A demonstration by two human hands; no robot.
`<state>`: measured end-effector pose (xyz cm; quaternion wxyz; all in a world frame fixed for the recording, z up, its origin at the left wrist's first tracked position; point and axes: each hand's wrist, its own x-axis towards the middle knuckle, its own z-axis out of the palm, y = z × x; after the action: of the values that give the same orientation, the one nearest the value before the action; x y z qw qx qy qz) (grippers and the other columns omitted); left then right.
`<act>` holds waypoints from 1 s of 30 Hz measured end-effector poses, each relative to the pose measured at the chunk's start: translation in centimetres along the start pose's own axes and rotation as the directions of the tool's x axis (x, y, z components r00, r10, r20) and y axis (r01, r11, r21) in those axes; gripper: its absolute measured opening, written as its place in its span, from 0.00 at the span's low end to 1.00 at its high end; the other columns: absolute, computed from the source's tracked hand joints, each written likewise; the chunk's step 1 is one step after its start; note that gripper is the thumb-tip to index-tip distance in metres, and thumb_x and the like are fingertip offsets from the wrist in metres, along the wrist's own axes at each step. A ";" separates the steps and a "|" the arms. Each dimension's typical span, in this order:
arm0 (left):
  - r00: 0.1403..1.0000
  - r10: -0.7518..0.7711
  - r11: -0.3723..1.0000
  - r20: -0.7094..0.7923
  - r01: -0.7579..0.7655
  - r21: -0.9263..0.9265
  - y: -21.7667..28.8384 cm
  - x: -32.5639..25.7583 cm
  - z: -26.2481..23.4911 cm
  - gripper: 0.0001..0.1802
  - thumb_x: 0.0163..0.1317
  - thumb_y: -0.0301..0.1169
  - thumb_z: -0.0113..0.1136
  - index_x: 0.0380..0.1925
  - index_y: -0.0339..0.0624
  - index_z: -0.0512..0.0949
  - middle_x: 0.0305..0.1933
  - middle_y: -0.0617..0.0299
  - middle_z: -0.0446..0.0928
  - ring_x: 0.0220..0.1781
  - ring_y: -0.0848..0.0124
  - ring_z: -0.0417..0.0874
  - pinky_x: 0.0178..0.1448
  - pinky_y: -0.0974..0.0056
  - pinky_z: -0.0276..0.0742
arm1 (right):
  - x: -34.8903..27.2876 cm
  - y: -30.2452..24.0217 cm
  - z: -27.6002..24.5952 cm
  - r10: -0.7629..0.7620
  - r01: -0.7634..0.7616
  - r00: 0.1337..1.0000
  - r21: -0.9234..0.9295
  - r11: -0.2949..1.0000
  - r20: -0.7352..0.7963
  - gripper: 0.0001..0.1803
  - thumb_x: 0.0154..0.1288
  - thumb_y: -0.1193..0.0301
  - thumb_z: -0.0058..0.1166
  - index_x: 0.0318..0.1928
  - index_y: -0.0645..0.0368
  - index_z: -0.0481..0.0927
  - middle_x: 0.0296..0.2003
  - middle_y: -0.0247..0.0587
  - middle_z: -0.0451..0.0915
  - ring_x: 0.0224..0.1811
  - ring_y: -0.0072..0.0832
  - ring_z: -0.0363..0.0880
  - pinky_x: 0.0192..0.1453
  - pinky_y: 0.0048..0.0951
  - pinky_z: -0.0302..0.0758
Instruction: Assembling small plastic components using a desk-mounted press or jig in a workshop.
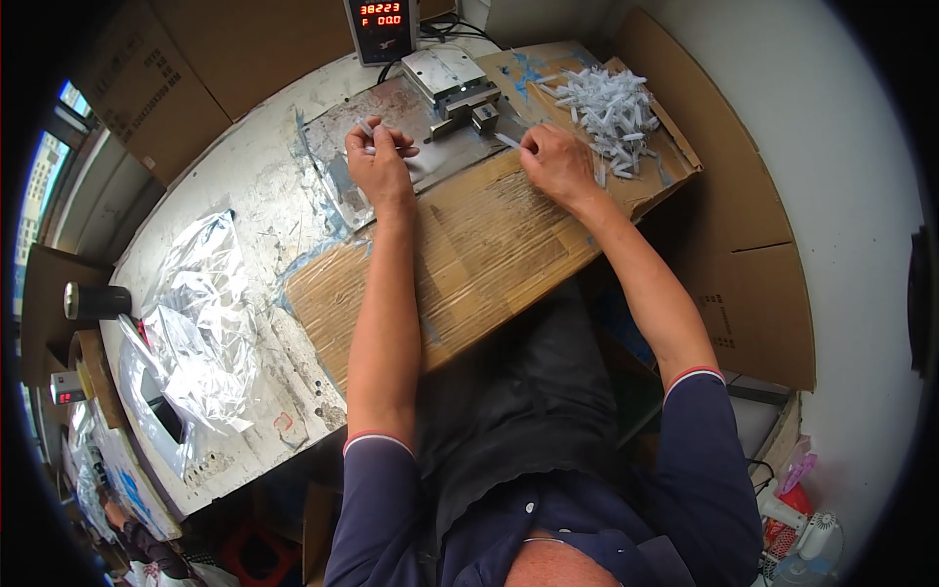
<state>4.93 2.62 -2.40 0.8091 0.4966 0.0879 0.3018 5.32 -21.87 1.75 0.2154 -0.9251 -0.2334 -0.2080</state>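
Nearest, we enter a black apron [518, 391], worn by the person over a navy shirt with red-and-white cuffs.

Item: flat cardboard sheet [469, 264], brown and scuffed, lying under both forearms along the near edge of the tabletop [264, 186].

Item: crumpled shiny film [205, 323], spread on the tabletop well to the left of the left forearm.

Item: right hand [558, 164], above the far edge of the cardboard sheet. We record thumb and forefinger pinched together on the right-hand piece [507, 141], small, slim and whitish. One end is hidden between the fingers; the other juts out leftward, just beside the metal fixture.

Item: left hand [381, 161], over the metal plate [337, 186]. We note its fingers curled and drawn together about the left-hand piece [366, 127], equally slim and whitish, which sticks out past the fingertips, up and to the left. A second pale bit shows lower, at the hand's left side; we cannot tell how it is gripped.

Item: metal fixture [445, 78], blocky and silver, standing on the plate beyond and between the hands.

Item: heap of whitish pieces [611, 112], loose on cardboard, beyond the right hand and to its right.

Farthest, we list a dark display unit [381, 44] with lit red digits.
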 end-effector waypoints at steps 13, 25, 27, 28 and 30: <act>0.999 -0.029 0.993 0.019 0.027 0.112 0.1 -0.5 0.7 0.08 0.77 0.27 0.51 0.51 0.38 0.72 0.33 0.60 0.78 0.28 0.72 0.82 0.28 0.68 0.82 | 3.1 -3.2 5.8 0.419 -0.393 0.908 0.331 0.858 -0.011 0.03 0.58 0.72 0.62 0.32 0.58 0.85 0.31 0.45 0.87 0.35 0.42 0.87 0.43 0.40 0.82; 0.968 0.243 0.679 0.064 -0.217 0.701 0.3 -1.2 1.3 0.14 0.74 0.37 0.58 0.50 0.39 0.74 0.38 0.51 0.83 0.32 0.59 0.86 0.40 0.53 0.81 | 3.7 -3.2 6.7 0.490 -0.434 0.869 0.376 0.819 -0.064 0.03 0.53 0.74 0.63 0.27 0.59 0.82 0.28 0.43 0.86 0.33 0.39 0.86 0.43 0.38 0.82; 0.967 0.136 0.573 0.216 -0.255 0.779 0.7 -1.7 1.7 0.18 0.72 0.42 0.60 0.49 0.40 0.74 0.37 0.46 0.84 0.36 0.49 0.87 0.47 0.48 0.78 | 3.7 -3.4 6.5 0.489 -0.434 0.871 0.397 0.808 -0.043 0.06 0.55 0.71 0.66 0.29 0.59 0.83 0.28 0.43 0.86 0.31 0.37 0.86 0.41 0.37 0.81; 0.967 0.076 0.538 0.243 -0.245 0.806 1.1 -2.0 2.2 0.19 0.70 0.45 0.63 0.49 0.43 0.75 0.34 0.47 0.85 0.38 0.48 0.88 0.45 0.49 0.79 | 3.6 -3.2 6.4 0.489 -0.434 0.871 0.398 0.808 -0.044 0.06 0.55 0.71 0.66 0.29 0.59 0.83 0.28 0.43 0.86 0.31 0.37 0.86 0.41 0.37 0.81; 0.962 0.044 0.471 0.268 -0.257 0.844 1.4 -2.6 2.9 0.21 0.68 0.47 0.65 0.49 0.43 0.75 0.32 0.49 0.85 0.37 0.48 0.88 0.45 0.49 0.79 | 3.3 -2.5 5.8 0.480 -0.409 0.877 0.504 0.761 -0.012 0.09 0.57 0.68 0.68 0.30 0.60 0.84 0.27 0.41 0.86 0.30 0.34 0.85 0.40 0.35 0.81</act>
<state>3.60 -0.60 -0.22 0.4195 0.8721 0.0990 0.2317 8.38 -15.89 -0.64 0.5000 -0.8522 -0.0359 -0.1497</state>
